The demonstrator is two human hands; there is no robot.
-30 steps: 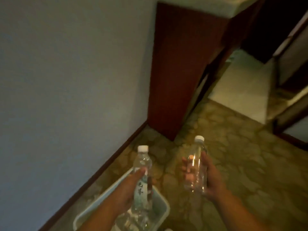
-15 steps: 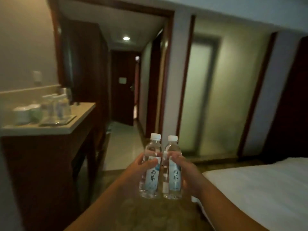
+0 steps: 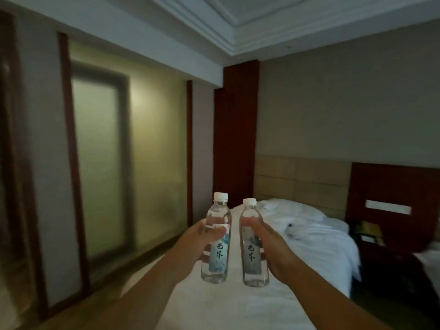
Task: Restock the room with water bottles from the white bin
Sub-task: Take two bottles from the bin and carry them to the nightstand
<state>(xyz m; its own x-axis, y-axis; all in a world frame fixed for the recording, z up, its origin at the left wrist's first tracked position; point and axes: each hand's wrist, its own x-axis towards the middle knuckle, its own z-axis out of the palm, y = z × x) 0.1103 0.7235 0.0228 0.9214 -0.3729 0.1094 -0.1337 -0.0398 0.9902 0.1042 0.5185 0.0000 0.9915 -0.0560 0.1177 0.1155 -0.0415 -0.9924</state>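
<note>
I carry two clear water bottles with white caps and pale blue labels, both upright in front of me. My left hand (image 3: 195, 244) grips the left bottle (image 3: 216, 253) around its middle, thumb across the front. My right hand (image 3: 269, 244) grips the right bottle (image 3: 252, 258) from its right side. A narrow gap separates the two bottles. The white bin is out of view.
A bed with white sheets (image 3: 309, 234) and a tan headboard (image 3: 300, 179) lies straight ahead under my hands. A dark nightstand (image 3: 371, 236) stands to its right, with a second bed's edge (image 3: 428, 258) beyond. Frosted glass panels (image 3: 102, 163) line the left wall.
My view has swung right from the bin on the floor, past the counter and hallway, to the bed. Both bottles stayed in my hands and have drifted slightly apart.
</note>
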